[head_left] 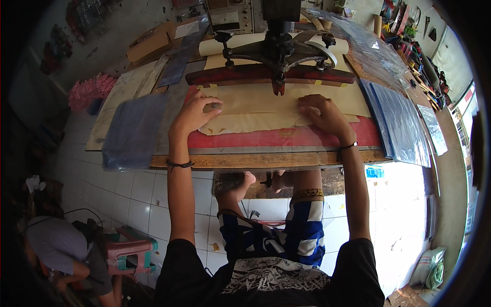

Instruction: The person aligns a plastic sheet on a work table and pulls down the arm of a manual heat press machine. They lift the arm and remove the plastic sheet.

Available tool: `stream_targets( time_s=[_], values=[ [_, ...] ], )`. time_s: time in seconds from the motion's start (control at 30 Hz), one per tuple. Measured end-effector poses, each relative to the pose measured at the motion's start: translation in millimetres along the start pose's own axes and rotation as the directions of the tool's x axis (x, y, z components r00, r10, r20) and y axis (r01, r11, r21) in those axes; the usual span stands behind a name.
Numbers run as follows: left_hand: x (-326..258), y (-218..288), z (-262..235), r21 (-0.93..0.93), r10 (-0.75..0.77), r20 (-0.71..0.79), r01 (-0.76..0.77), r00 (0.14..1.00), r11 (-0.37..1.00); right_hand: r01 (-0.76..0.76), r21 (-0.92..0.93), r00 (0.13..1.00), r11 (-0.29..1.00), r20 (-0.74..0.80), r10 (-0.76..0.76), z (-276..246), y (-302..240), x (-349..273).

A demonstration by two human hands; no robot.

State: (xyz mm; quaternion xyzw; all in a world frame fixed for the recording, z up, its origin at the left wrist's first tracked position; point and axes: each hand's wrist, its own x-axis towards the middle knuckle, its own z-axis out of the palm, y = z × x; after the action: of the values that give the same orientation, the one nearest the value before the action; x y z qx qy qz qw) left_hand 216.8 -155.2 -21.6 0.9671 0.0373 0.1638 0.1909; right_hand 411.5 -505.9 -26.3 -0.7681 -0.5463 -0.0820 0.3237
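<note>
tan sheet at the dark red bar

the work in hand seems to be settling the sheet flat; the next move likely calls for even edges, fingers clear. it lies between the left hand and right hand, set well apart; whether either pinches it, i cannot tell.

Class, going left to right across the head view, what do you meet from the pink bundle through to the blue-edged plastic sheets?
Pink bundle → clear bluish plastic sheet → left hand → right hand → blue-edged plastic sheets.
</note>
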Motion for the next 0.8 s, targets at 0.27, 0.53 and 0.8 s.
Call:
stream_targets(
  time_s=[0.27,0.53,0.8],
  values=[
    [3,7,-7,-0.141,-0.211,0.175,0.237,0.962,0.961,0.021,0.003,0.998,1.0,0.051,-0.021,-4,-5,2],
    [3,10,-4,-0.26,-0.177,0.178,0.22,0.968,0.94,0.01,-0.015,0.997,1.0,0.081,-0.009,-5,-2,-1],
    [5,11,-4,-0.264,-0.191,0.199,0.241,0.961,0.934,-0.007,0.005,0.995,1.0,0.095,0.006,-5,1,0]
  ],
)
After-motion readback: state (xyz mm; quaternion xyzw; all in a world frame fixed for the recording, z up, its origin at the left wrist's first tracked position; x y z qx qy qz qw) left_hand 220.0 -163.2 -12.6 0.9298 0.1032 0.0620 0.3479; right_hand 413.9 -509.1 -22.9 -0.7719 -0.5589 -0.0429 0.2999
